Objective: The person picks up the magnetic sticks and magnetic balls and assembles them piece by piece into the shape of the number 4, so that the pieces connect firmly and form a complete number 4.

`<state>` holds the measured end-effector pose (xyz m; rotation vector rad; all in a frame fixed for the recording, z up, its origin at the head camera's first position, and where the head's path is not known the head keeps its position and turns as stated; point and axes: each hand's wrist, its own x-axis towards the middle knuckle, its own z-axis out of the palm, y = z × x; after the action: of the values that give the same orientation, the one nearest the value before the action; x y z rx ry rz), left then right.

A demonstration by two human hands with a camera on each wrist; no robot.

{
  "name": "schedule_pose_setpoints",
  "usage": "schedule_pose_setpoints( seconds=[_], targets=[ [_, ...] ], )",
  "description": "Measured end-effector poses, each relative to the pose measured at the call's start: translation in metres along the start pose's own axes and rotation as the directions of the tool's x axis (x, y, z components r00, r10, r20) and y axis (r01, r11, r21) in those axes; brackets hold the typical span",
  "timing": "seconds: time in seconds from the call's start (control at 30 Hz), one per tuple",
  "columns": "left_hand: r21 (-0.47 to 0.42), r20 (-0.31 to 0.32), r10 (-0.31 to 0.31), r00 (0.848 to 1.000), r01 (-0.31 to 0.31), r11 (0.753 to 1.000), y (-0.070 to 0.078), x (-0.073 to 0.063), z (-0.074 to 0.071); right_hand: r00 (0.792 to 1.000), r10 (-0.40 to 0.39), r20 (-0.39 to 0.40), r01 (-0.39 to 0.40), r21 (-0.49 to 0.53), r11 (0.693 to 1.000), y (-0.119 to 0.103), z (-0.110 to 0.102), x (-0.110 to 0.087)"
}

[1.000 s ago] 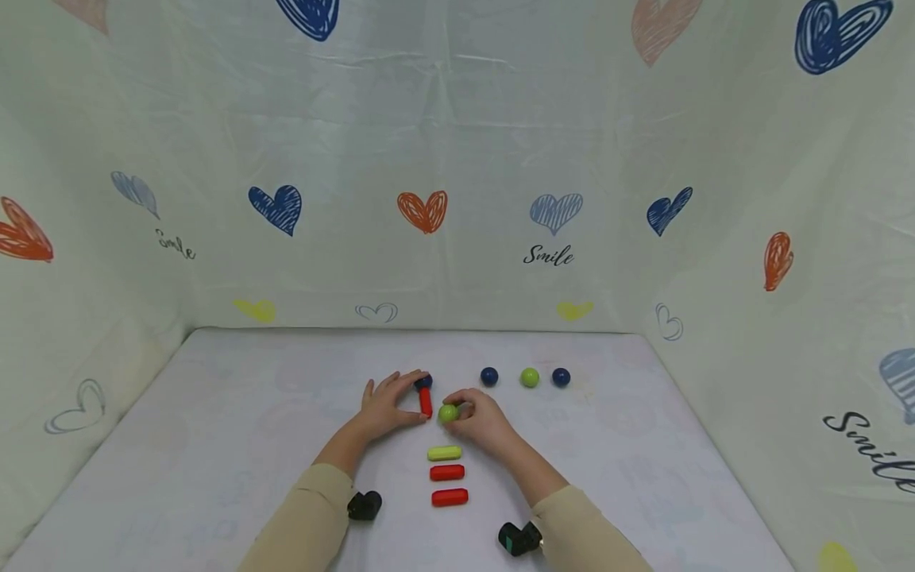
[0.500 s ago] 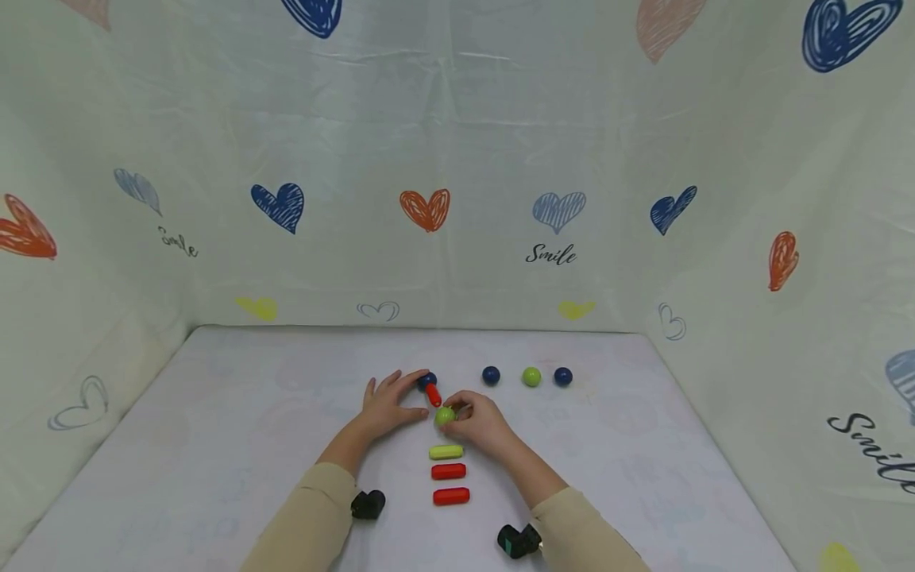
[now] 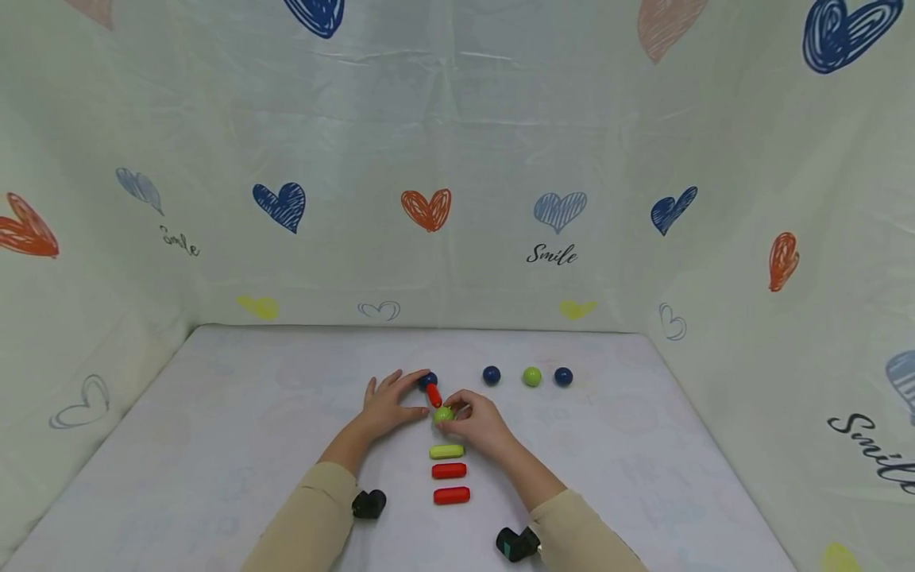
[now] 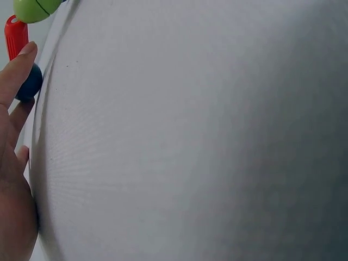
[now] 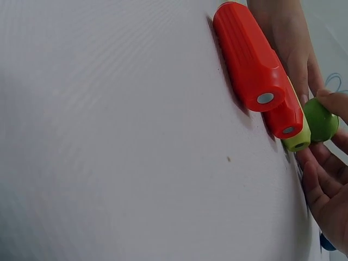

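Observation:
In the head view a dark blue ball [image 3: 428, 380] has a red toy rod [image 3: 434, 396] joined to it. My left hand [image 3: 386, 407] holds this pair, index fingertip on the ball and thumb beside the rod. In the left wrist view the thumb overlaps the red rod [image 4: 16, 41], and another finger reaches below the blue ball [image 4: 31, 84]. My right hand [image 3: 480, 421] pinches a green ball [image 3: 442, 415] between thumb and fingers. That green ball [image 4: 33, 8] meets the rod's free end in the left wrist view.
Nearer me lie a yellow-green rod [image 3: 446, 451] and two red rods [image 3: 449, 470], silver discs on their ends. Farther back sit a blue ball [image 3: 491, 376], a green ball [image 3: 532, 376] and another blue ball [image 3: 563, 376]. A patterned curtain encloses the white table [image 3: 214, 413].
The green ball has moved slightly left in my right hand to the rod's free end. The red rod, earlier nearly straight toward me, now slants right from the blue ball. My left hand has barely moved.

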<state>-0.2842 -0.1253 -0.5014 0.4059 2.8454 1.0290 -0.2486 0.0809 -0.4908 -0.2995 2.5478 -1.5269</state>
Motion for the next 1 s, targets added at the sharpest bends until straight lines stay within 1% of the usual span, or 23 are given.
schedule_pose_setpoints(
  seconds=[0.27, 0.67, 1.0],
  targets=[
    [-0.017, -0.004, 0.006, 1.0, -0.006, 1.0, 0.0012, -0.001, -0.0008, 1.0, 0.02, -0.006, -0.02, 0.024, 1.0, -0.0003, 0.0009, -0.0011],
    [-0.011, -0.01, 0.005, 1.0, -0.005, 1.0, 0.0014, -0.0018, -0.0008, 1.0, 0.013, -0.011, -0.013, 0.017, 1.0, -0.0015, 0.0024, -0.0019],
    [-0.069, -0.034, 0.001, 0.999, -0.003, 0.998, -0.0021, 0.0003, -0.0004, 0.999, -0.013, 0.036, 0.014, -0.022, 1.0, -0.0003, 0.0057, 0.0006]
  ],
)
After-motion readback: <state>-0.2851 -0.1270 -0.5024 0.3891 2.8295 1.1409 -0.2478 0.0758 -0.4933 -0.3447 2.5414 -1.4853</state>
